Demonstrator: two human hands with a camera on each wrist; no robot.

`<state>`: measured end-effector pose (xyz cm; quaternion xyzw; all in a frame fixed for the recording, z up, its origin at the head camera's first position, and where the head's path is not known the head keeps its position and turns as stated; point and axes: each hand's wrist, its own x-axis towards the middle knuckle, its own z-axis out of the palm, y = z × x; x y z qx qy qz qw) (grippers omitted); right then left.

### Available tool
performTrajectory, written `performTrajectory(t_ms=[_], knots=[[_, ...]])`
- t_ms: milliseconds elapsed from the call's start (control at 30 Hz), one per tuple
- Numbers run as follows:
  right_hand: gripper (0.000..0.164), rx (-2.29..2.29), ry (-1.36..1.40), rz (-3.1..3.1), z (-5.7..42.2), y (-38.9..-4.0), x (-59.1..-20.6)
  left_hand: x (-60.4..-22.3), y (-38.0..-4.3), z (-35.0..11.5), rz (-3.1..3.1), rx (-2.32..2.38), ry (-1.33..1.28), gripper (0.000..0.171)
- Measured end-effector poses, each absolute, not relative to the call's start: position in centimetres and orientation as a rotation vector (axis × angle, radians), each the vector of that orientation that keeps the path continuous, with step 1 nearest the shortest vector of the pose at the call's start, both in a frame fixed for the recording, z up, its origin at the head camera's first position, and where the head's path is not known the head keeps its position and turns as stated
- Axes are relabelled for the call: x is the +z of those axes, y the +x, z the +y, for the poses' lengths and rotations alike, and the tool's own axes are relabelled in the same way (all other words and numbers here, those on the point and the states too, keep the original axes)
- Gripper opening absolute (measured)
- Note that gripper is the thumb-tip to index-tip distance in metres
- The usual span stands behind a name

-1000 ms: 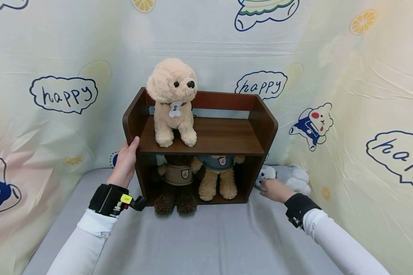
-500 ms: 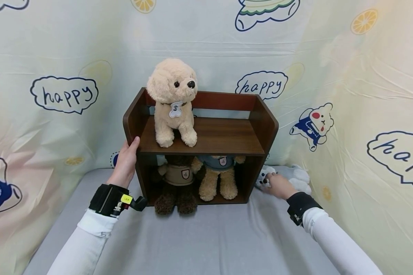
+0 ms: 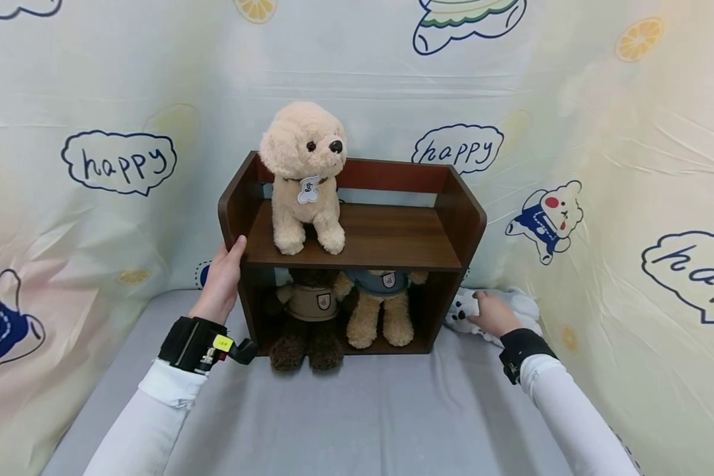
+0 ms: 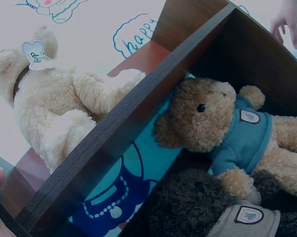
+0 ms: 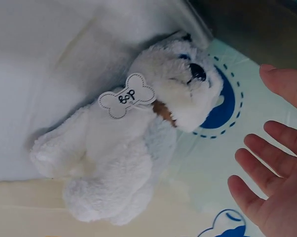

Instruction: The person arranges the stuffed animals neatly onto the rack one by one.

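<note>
My left hand [image 3: 220, 281] grips the left side panel of a dark brown two-tier wooden shelf [image 3: 398, 235], its thumb at the front edge. To the right of the shelf, my right hand [image 3: 495, 314] hovers near a grey-and-white plush dog [image 3: 526, 305] lying down. In the right wrist view its fingers are spread and stand apart from the dog, whose bone-shaped tag [image 5: 126, 97] shows. A cream plush dog [image 3: 303, 205] sits on the upper board, at left. Below sit a dark brown teddy bear [image 3: 309, 330] and a tan teddy bear [image 4: 203, 116] in a blue sweater.
A grey cloth [image 3: 333, 410] covers the surface under the shelf. Printed curtains [image 3: 357, 86] stand behind and at both sides. The grey-and-white dog lies between the shelf's right panel and the right curtain.
My right hand has shifted slightly right and up from beside the plush dog's head, and more of the dog's face shows. My left hand stays on the shelf. The head view has shifted a little.
</note>
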<state>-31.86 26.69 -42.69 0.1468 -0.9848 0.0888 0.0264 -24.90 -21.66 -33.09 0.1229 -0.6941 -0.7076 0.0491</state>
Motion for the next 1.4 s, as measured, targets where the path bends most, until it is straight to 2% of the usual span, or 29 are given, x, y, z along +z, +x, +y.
performTrajectory(t_ms=[300, 567, 867, 1400], knots=[[0.057, 0.278, 0.337, -3.049, 27.4, -32.6, -43.3, -32.9, -25.0, -21.7, -2.13, -2.161, 0.392, 0.069], [0.055, 0.24, 0.267, -3.038, 27.8, -33.5, -44.6, -33.0, -24.9, -21.9, -2.12, -2.16, 0.425, 0.067], [0.068, 0.318, 0.244, -3.051, 28.1, -34.3, -46.0, -32.9, -24.6, -22.3, -2.126, -2.144, 0.435, 0.073], [0.08, 0.388, 0.164, -3.071, 29.7, -34.3, -49.1, -32.8, -24.8, -21.7, -2.137, -2.155, 0.443, 0.068]])
